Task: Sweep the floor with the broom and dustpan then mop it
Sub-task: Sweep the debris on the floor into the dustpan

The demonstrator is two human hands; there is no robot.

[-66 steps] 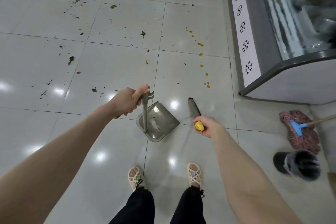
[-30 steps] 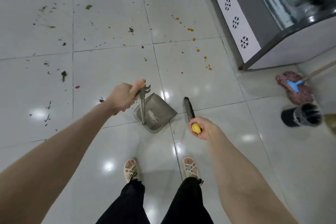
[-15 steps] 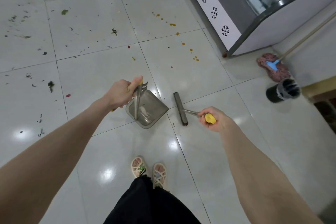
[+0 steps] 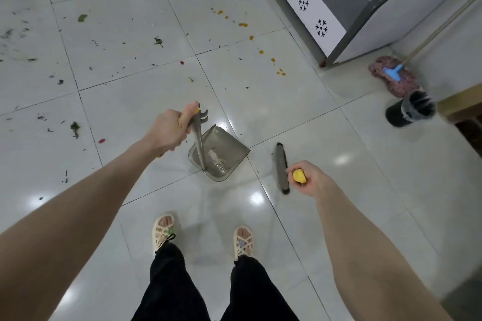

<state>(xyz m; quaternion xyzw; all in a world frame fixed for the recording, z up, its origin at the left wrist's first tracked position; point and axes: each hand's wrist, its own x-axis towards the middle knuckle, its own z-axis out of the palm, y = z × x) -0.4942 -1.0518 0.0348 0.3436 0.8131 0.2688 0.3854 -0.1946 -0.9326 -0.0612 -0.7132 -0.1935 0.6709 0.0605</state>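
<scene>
My left hand (image 4: 169, 130) grips the top of the long handle of a grey dustpan (image 4: 221, 156), which rests on the white tiled floor (image 4: 130, 112) ahead of my feet. My right hand (image 4: 309, 181) grips the yellow end of the broom handle; the broom's dark brush head (image 4: 281, 167) lies on the floor just right of the dustpan. Leaf bits and dark specks (image 4: 75, 128) are scattered over the tiles to the left and ahead. Orange drops (image 4: 280, 71) trail across the tiles further ahead. A pink string mop (image 4: 393, 81) with a blue clamp lies at the right.
A grey display freezer (image 4: 347, 8) with a white snowflake panel stands at the upper right. A black bucket (image 4: 409, 112) sits on the floor beside the mop. A wooden edge (image 4: 459, 107) shows at the far right. My sandalled feet (image 4: 164, 232) stand on the tiles below.
The view has swung left and back, and my feet have stepped apart. The broom head has moved a little to the right of the dustpan. Both hands keep their hold.
</scene>
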